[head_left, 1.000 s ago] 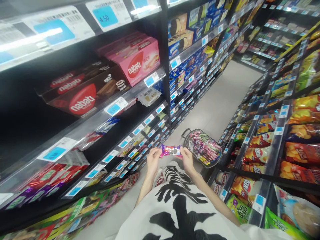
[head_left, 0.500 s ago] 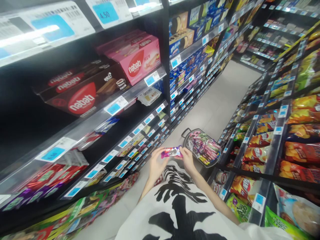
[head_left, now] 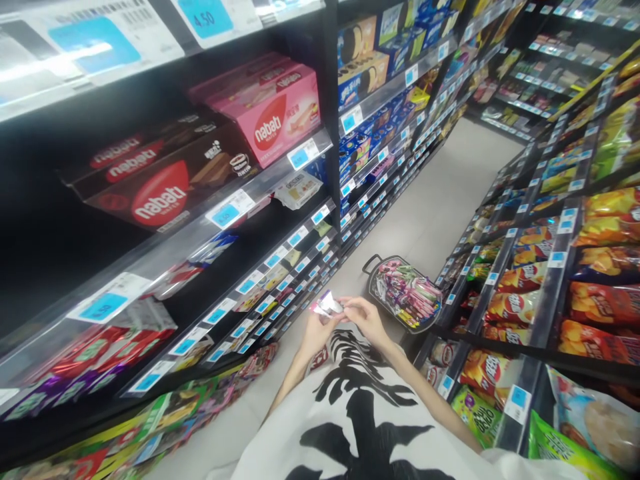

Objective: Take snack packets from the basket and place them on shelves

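A small snack packet (head_left: 327, 305) is held between my hands at the centre of the view, its whitish, shiny side with purple edges facing up. My left hand (head_left: 319, 331) has its fingers closed on the packet from below and the left. My right hand (head_left: 364, 315) pinches the packet's right end, fingertips close to those of my left hand. Part of the packet is hidden behind the fingers. Beyond my right hand, a dark basket (head_left: 371, 265) full of wrapped snacks stands on the floor.
Shelves on the left bear a pink wafer box (head_left: 287, 117) and a brown wafer box (head_left: 165, 190). Chip bags (head_left: 525, 277) fill the right shelves. The aisle floor (head_left: 425, 200) runs between them. Snack bags lie low at bottom left.
The packet has been turned over from its purple printed face to its whitish side and has shifted slightly left. My right hand has moved left, nearer my left hand.
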### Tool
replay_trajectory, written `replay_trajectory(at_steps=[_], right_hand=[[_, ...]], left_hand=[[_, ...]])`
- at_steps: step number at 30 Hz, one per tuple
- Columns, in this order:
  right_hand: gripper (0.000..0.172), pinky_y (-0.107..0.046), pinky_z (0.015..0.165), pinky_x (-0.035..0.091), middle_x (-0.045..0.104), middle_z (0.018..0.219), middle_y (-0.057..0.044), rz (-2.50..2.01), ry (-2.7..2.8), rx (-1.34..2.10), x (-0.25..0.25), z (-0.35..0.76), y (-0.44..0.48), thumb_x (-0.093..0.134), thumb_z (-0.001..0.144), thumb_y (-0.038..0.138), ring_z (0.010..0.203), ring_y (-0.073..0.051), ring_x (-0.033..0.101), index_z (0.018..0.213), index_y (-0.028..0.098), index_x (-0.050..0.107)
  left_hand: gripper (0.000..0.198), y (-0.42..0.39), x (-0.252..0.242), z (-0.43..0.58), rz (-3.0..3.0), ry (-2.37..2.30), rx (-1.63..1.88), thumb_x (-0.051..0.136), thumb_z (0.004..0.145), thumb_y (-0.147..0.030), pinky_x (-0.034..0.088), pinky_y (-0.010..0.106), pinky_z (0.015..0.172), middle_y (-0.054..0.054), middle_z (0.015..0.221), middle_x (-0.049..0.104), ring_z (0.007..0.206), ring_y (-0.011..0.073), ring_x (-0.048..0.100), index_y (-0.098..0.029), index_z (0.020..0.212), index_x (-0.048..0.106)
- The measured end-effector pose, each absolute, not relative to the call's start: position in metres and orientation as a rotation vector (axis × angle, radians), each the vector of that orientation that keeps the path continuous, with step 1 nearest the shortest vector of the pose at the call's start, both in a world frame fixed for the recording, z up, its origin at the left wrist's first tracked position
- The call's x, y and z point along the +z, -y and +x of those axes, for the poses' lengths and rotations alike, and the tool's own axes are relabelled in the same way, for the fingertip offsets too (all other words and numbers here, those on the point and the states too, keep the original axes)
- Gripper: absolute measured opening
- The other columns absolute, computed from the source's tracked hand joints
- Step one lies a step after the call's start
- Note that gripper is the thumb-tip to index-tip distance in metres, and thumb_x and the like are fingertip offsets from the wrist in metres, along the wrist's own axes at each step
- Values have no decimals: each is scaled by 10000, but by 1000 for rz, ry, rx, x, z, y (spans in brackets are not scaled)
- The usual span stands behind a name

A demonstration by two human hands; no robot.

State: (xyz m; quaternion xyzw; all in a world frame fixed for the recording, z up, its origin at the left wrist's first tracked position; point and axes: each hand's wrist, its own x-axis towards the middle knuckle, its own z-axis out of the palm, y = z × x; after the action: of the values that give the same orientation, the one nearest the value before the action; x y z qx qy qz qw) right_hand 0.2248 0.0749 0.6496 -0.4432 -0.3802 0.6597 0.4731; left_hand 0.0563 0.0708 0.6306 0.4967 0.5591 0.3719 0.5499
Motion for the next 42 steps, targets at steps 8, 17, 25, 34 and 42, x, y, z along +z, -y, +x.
replay_trajectory(at_steps=[8, 17, 25, 34, 42], right_hand=[[342, -292, 606, 530, 724, 791, -33, -1254, 1049, 1547, 634, 238, -79, 818, 742, 477, 670, -181, 657, 929, 209, 719], [325, -298, 600, 503, 679, 650, -2, -1253, 957, 1557, 633, 230, -75, 815, 739, 504, 601, -171, 619, 800, 214, 681], [358, -306, 595, 510, 685, 653, -5, -1282, 944, 1550, 635, 231, -74, 815, 715, 543, 606, -182, 632, 774, 220, 676], [353, -303, 592, 507, 689, 645, -6, -1289, 938, 1552, 632, 230, -72, 818, 709, 544, 605, -181, 628, 775, 225, 683], [327, -283, 618, 499, 709, 782, -31, -1204, 1078, 1581, 641, 233, -69, 833, 708, 512, 681, -177, 628, 737, 207, 721]], left_hand=[[514, -56, 644, 77, 476, -1055, 1116, 848, 721, -375, 551, 379, 935, 113, 1193, 707, 1127, 258, 671, -232, 1164, 629], [506, -55, 642, 79, 560, -1051, 1143, 839, 739, -311, 515, 388, 1002, 110, 1172, 713, 1101, 246, 687, -199, 1184, 625], [501, -55, 639, 78, 615, -1070, 1128, 832, 750, -304, 502, 400, 1029, 123, 1180, 716, 1134, 263, 678, -182, 1194, 634], [502, -51, 635, 78, 622, -1075, 1138, 834, 755, -312, 511, 389, 1005, 116, 1203, 704, 1112, 250, 683, -204, 1199, 624], [599, -58, 636, 72, 533, -1129, 1150, 773, 769, -566, 537, 357, 880, 116, 1164, 713, 1026, 246, 690, -209, 1226, 625]])
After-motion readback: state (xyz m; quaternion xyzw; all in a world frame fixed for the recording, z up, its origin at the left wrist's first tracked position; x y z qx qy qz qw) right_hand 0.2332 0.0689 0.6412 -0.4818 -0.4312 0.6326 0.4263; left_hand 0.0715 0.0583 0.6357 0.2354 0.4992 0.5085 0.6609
